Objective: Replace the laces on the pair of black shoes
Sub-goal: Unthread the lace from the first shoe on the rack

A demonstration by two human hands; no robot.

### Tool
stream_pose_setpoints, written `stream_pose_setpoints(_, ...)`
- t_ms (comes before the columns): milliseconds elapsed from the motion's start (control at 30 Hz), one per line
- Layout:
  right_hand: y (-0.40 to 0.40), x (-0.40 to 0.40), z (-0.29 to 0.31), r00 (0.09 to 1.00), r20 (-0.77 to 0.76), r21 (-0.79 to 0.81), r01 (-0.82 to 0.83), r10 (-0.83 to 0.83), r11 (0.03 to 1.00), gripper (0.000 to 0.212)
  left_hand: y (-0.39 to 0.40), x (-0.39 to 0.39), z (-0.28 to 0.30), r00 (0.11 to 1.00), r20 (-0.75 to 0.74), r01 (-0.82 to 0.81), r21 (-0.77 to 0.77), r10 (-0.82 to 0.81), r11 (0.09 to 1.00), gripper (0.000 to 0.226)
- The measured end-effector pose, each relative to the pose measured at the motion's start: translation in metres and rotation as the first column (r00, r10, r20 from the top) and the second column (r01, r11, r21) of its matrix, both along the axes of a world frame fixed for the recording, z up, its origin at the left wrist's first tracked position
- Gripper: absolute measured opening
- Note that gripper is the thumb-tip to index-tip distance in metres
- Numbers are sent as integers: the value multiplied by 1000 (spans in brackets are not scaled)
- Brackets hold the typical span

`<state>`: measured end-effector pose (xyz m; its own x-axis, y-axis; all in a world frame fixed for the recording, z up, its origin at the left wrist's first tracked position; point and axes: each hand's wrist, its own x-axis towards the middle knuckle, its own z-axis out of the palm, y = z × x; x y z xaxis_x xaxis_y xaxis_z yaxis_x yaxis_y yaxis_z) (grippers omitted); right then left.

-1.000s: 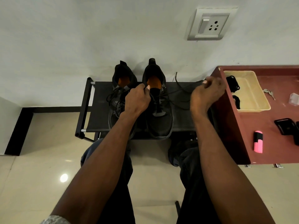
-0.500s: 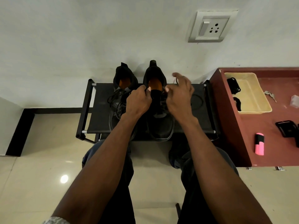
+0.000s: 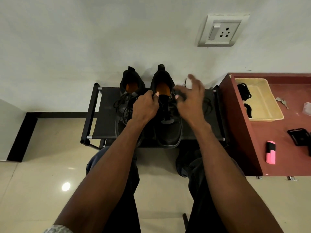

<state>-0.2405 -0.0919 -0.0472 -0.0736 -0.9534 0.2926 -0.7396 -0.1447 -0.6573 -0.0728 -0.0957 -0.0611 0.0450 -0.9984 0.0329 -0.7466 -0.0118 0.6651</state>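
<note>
Sitting before a low black rack (image 3: pixel 107 118), a person reached both arms forward to a pair of black shoes. The shoes stood side by side on the rack's top, long axes running straight away from the person, toes pointing toward the knees and heels toward the white wall (image 3: pixel 84 39). Orange insoles showed inside both openings.

The left hand (image 3: pixel 145 107) lay over the gap between the two shoes, fingers curled, thumb and forefinger pinching the collar edge of the right shoe (image 3: pixel 168 128) beside its tongue. The right hand (image 3: pixel 191 100) hovered over that shoe's outer side with the fingers spread and partly raised; it was blurred, and whether the thumb pinched a lace could not be told. A loose black lace (image 3: pixel 207 105) trailed from that shoe across the rack to the right, one end sticking up near the wall. The left shoe (image 3: pixel 125 105) carried tangled laces over its tongue.

Just right of the rack stood a red-brown table (image 3: pixel 277 132). On it lay a cream tray (image 3: pixel 264 105) holding black lace bundles (image 3: pixel 244 92), keys (image 3: pixel 282 101) beside the tray, a pink and black object (image 3: pixel 271 154) and a black item (image 3: pixel 300 137). A socket (image 3: pixel 220 31) sat on the wall.
</note>
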Motion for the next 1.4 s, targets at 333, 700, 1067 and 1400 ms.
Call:
stream_pose_setpoints(333, 11, 18, -4, 988, -10, 223, -145, 151, 964, 18, 2, -3, 2, 999, -32, 3, -4, -3, 1000, 29)
stream_pose_setpoints(700, 2, -11, 9, 858, 109, 166, 482, -502, 860, 51, 5, -2, 5, 992, -123, -5, 39, 10, 999, 33)
stream_pose_setpoints(1067, 4, 19, 5, 995, 13, 408, 88, -103, 909, 61, 12, -9, 9, 988, -106, -110, -12, 108, 994, 44)
stream_pose_setpoints(1400, -1, 0, -1, 970, 232, 379, -23, -71, 925, 44, 17, -13, 3, 983, -133, -133, -69, 123, 989, 32)
